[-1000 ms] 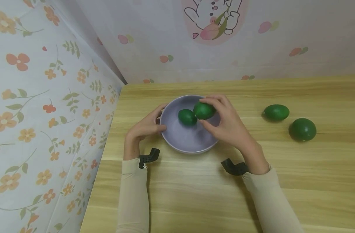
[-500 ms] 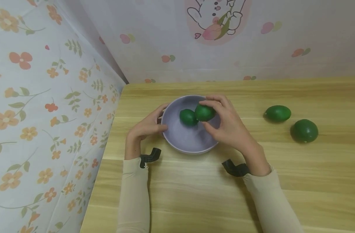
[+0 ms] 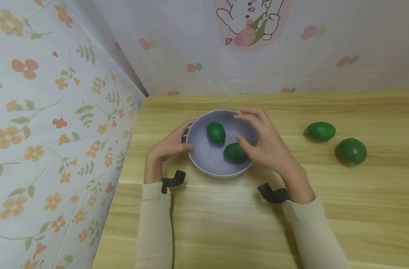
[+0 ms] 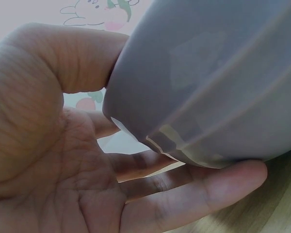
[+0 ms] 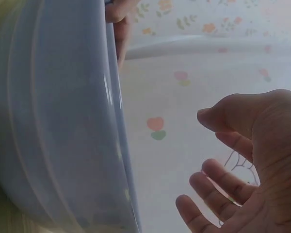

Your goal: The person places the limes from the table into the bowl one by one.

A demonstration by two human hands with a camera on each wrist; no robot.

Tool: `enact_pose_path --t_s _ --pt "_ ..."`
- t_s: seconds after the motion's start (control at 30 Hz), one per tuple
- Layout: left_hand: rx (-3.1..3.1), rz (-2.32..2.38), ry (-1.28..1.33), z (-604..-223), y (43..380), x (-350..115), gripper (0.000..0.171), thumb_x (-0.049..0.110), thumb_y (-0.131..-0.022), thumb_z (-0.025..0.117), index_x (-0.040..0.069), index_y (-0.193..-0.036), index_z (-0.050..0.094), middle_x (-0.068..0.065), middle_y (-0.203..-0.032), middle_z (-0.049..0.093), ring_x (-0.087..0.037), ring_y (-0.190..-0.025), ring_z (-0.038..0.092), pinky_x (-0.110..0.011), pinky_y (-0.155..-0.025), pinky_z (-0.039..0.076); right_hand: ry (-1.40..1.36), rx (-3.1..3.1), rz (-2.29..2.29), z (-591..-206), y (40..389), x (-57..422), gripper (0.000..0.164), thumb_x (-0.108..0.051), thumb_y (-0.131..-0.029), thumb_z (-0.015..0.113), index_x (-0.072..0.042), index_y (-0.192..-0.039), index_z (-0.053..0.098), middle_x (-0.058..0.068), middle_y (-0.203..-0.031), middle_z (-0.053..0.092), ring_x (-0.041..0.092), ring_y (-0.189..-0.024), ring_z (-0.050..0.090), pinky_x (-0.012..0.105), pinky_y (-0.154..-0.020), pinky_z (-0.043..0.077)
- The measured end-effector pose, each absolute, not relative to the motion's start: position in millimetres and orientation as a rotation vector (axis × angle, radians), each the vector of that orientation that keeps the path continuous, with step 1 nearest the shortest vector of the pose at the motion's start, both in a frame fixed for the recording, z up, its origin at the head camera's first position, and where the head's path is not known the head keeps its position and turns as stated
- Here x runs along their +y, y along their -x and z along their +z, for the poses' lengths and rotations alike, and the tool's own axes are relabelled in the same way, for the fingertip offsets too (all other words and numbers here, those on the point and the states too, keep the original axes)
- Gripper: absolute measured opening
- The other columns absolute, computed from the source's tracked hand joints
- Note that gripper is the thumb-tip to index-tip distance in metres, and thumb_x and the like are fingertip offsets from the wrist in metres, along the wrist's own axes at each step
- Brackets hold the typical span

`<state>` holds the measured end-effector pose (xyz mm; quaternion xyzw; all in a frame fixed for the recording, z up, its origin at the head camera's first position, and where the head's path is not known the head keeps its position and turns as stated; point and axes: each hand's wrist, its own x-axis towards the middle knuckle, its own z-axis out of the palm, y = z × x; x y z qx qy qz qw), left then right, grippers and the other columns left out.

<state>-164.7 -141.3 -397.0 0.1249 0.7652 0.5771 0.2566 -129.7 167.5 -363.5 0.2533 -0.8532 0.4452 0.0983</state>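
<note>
A lavender bowl (image 3: 206, 158) stands on the table with two green limes in it. One lime (image 3: 216, 133) lies toward the back left, the other lime (image 3: 234, 153) at the front right. My left hand (image 3: 170, 145) grips the bowl's left side, thumb at the rim; in the left wrist view its fingers (image 4: 203, 199) reach under the bowl (image 4: 199, 73). Over the bowl's right rim hovers my right hand (image 3: 266, 140), fingers spread and thumb apart, holding nothing. In the right wrist view that hand (image 5: 252, 160) is clear of the bowl (image 5: 63, 111).
Two more green fruits lie on the wooden table (image 3: 211, 224) to the right: a long lime (image 3: 320, 131) and a rounder one (image 3: 350, 151). A floral cloth (image 3: 50, 149) hangs along the left side, and a printed curtain (image 3: 177, 45) rises behind the table.
My right hand has let go of its lime, which dropped to the bowl's front right. The other lime has turned and shifted slightly back. My left hand keeps its grip on the bowl.
</note>
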Motion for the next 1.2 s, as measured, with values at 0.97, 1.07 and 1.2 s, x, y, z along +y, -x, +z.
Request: enact_pose_path --t_s 0.97,1.07,1.2 --pt "2.066 1.582 -0.377 -398.7 166.5 -141.1 0.096 -0.015 -0.079 0.059 0.022 -0.164 0.033 -0.016 -0.163 0.038 -0.046 -0.137 0.050 -0.049 -0.088 0.064 -0.702 -2.570 1.227 -364.2 131.8 180.1 0.043 -0.005 -0.092 0.076 -0.003 -0.134 0.067 0.018 -0.142 0.060 0.035 -0.138 0.056 0.058 -0.114 0.048" --pt "2.064 1.584 -0.364 -398.2 166.0 -141.1 0.096 -0.015 -0.079 0.059 0.024 -0.164 0.034 -0.015 -0.162 0.038 -0.046 -0.136 0.051 -0.050 -0.086 0.065 -0.696 -2.584 1.230 -363.6 131.6 181.2 0.044 -0.005 -0.093 0.075 -0.004 -0.136 0.067 0.018 -0.143 0.060 0.036 -0.139 0.055 0.059 -0.115 0.047" --pt "2.059 1.583 -0.347 -397.5 166.2 -141.1 0.096 -0.014 -0.080 0.059 0.025 -0.163 0.034 -0.015 -0.163 0.038 -0.047 -0.136 0.052 -0.050 -0.084 0.065 -0.678 -2.596 1.224 -362.5 131.7 183.7 0.044 -0.006 -0.093 0.075 -0.004 -0.137 0.066 0.018 -0.144 0.059 0.037 -0.139 0.054 0.062 -0.115 0.047"
